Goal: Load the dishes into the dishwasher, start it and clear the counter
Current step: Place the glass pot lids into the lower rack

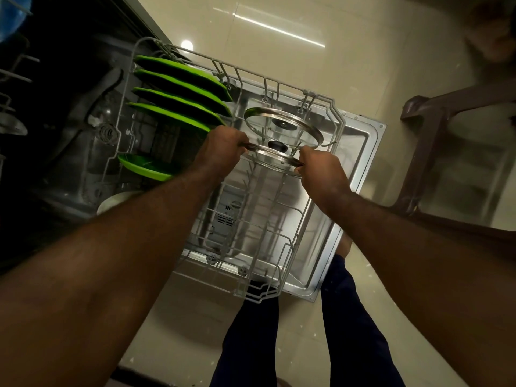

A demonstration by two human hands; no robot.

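Left hand [220, 148] and right hand [321, 170] gripping glass lid [272, 160] rim.

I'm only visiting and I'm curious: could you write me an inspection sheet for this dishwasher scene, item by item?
Surface: the open dishwasher door lies flat, with the wire rack pulled out over it.
Job's things: the held glass lid is above the rack. A second glass lid stands in the rack. Four green plates stand on edge in a row, and a fifth green plate sits apart.
Clutter: a pale dish is partly visible beside the rack; I cannot tell what kind.
Hands: the left hand and right hand grip opposite sides of the held lid's rim.
Cables: nothing seen.
Surroundings: a glossy tiled floor, with a brown chair to the right.
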